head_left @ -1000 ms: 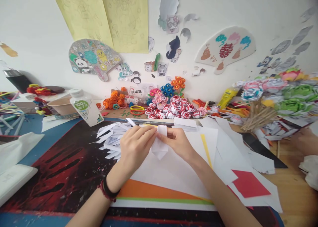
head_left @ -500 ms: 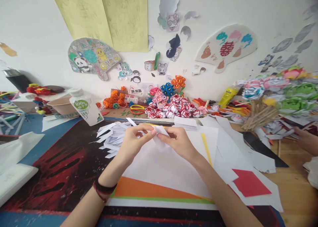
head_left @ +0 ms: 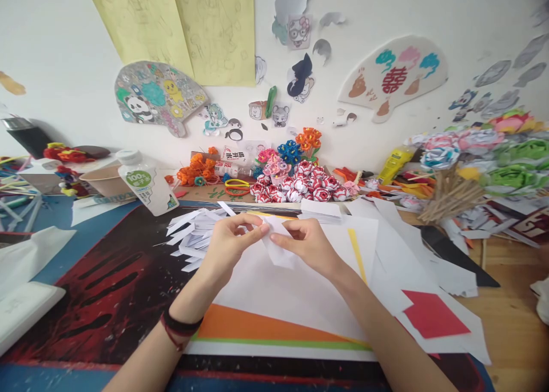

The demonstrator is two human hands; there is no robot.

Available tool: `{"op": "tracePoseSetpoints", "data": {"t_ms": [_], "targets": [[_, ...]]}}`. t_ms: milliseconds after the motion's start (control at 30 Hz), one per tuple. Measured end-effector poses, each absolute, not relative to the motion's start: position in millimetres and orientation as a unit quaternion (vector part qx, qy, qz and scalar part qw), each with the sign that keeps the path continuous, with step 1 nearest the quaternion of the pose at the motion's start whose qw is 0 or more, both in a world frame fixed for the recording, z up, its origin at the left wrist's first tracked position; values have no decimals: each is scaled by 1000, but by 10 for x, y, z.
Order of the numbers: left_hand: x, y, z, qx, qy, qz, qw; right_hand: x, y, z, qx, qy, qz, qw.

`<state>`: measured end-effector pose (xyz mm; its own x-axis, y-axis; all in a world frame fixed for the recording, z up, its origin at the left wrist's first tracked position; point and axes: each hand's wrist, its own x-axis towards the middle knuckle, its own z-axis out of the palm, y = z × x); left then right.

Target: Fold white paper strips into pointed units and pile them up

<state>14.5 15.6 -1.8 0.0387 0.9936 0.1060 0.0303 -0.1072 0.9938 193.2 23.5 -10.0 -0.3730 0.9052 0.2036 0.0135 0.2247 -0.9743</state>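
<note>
Between my two hands is a small folded piece of white paper [head_left: 278, 253], held above the stack of large sheets. My left hand [head_left: 235, 240] pinches its left edge between thumb and fingers. From the other side, my right hand [head_left: 306, 243] grips it with the thumb in front and the fingers behind. Under the hands lies a white sheet [head_left: 300, 300], with an orange sheet [head_left: 257, 326] showing below it. A pile of white paper strips [head_left: 193, 234] is just left of my left hand.
White bottle [head_left: 148, 186] and paper bowl [head_left: 105, 180] stand at the back left. Red-and-white paper flowers [head_left: 304, 183] line the back by the wall. At right are a red paper piece [head_left: 435, 315], white scraps and a bunch of stick-stemmed flowers [head_left: 454, 191].
The white paper has turned slightly in my fingers and shows a wider flap hanging down. Another person's hand at the right edge has gone out of view.
</note>
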Motion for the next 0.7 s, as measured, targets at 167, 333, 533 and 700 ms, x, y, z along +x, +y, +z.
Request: {"op": "tracePoseSetpoints", "data": {"t_ms": [167, 333, 533, 700], "targets": [[157, 151, -20, 528, 472, 512, 487, 1922, 226, -92, -357, -661, 494, 437], [165, 156, -39, 522, 474, 515, 487, 1913, 221, -85, -364, -671, 476, 438], [178, 157, -71, 518, 467, 520, 493, 1910, 217, -86, -379, -673, 470, 427], [179, 151, -71, 516, 462, 523, 497, 1904, 214, -98, -394, -673, 459, 426]]}}
